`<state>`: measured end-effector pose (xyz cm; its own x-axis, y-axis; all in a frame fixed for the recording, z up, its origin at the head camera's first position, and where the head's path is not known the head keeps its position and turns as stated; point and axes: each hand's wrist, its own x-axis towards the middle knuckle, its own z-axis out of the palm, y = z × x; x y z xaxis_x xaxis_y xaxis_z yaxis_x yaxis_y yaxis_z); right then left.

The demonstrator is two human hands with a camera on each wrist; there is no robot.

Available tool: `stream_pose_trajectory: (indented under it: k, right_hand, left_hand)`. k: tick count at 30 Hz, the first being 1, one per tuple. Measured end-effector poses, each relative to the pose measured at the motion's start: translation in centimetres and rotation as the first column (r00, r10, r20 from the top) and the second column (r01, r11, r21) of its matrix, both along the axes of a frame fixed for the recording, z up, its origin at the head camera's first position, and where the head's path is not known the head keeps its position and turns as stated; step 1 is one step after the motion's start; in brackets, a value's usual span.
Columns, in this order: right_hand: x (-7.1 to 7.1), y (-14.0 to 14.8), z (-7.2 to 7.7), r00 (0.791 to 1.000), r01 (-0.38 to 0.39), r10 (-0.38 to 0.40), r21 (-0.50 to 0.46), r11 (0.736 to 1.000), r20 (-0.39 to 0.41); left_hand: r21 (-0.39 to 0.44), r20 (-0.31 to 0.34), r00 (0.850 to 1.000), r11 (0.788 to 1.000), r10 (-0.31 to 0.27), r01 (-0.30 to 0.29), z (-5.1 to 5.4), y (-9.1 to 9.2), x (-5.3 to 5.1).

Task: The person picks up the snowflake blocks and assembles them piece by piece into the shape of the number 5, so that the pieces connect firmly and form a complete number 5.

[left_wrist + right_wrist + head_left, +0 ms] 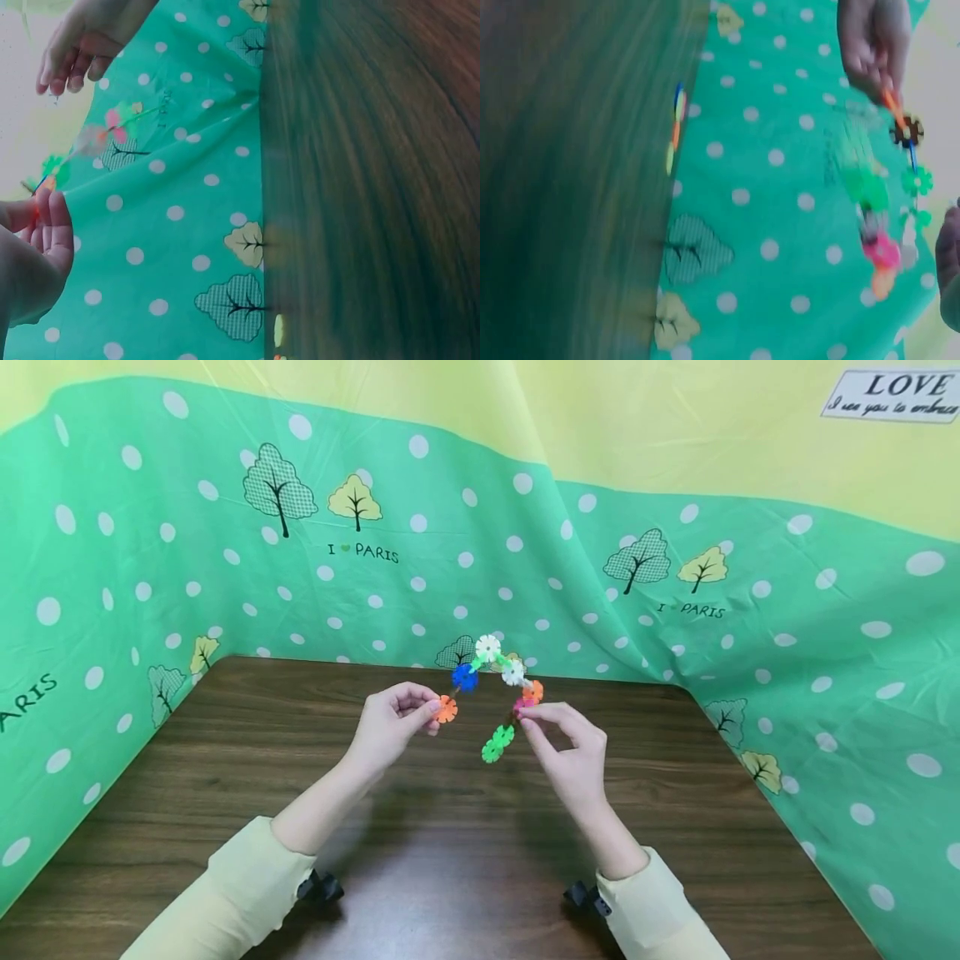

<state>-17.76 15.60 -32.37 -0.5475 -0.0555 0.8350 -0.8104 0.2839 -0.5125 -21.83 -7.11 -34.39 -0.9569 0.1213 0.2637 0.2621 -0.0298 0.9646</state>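
Nearest the viewer were the two pale sleeves [217, 885] of a person, each with a black device [322, 888] near its cuff, both arms reaching forward over a dark wood-grain table [450, 877]. Farther on, the left hand [386, 718] had its thumb and fingers clamped on an orange piece [448, 710], the end link of a chain [488, 648] of flower-shaped pieces that was up in the air above the table, between the hands. The right hand [573, 756] was at the chain's other side: in the head view its thumb and forefinger tips came together over a pink piece [527, 702], yet the left wrist view showed that hand apart from the chain, its fingers hanging loose, so I cannot tell whether it gripped anything. Two green pieces [493, 750] trailed below the pink one, toward the viewer. From the left hand the chain arched up past a blue piece [465, 677] to two white pieces [513, 672], then down to a second orange link [534, 691] beside the pink. Farthest back was a green and yellow cloth [442, 477] with white dots, printed trees [281, 493] and lettering
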Motion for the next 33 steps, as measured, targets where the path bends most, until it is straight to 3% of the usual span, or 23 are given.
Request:
stream_pose_trajectory:
  k: [3, 8, 13, 18, 22, 28, 33]
  right_hand:
    - [0.5, -1.0, -0.6, 0.988, -0.047, 0.053, -0.045, 0.998, 0.145]
    - [0.6, -2.6, -1.5, 0.924, -0.093, 0.131, -0.121, 0.988, 0.359]
    - [-0.1, -3.7, -1.3, 0.889, -0.086, 0.153, -0.171, 0.981, 0.431]
    - [-0.6, -4.0, -0.8, 0.88, -0.038, 0.116, -0.174, 0.984, 0.461]
    - [-0.8, -3.9, -0.7, 0.88, -0.022, 0.101, -0.173, 0.985, 0.464]
    - [-1.9, -3.2, -2.0, 0.847, -0.05, 0.173, -0.249, 0.967, 0.503]
    - [-2.3, -2.9, -2.5, 0.834, -0.069, 0.205, -0.271, 0.96, 0.513]
  left_hand:
    - [0.089, -0.015, 1.0, 0.996, 0.005, -0.003, -0.2, 0.7, 0.1]
    - [0.199, -0.031, 0.999, 0.98, -0.014, 0.02, -0.6, 2.0, 0.4]
    - [0.286, -0.001, 0.998, 0.956, -0.063, 0.061, -0.8, 3.0, 0.9]
    - [0.337, 0.035, 0.994, 0.937, -0.107, 0.089, -1.0, 3.7, 1.4]
    - [0.315, 0.03, 0.994, 0.945, -0.106, 0.091, -1.1, 3.8, 1.5]
    - [0.154, 0.001, 1.0, 0.988, 0.005, -0.005, -1.3, 3.5, 1.3]
    - [0.071, 0.009, 0.999, 0.997, 0.041, -0.042, -1.1, 3.4, 1.3]
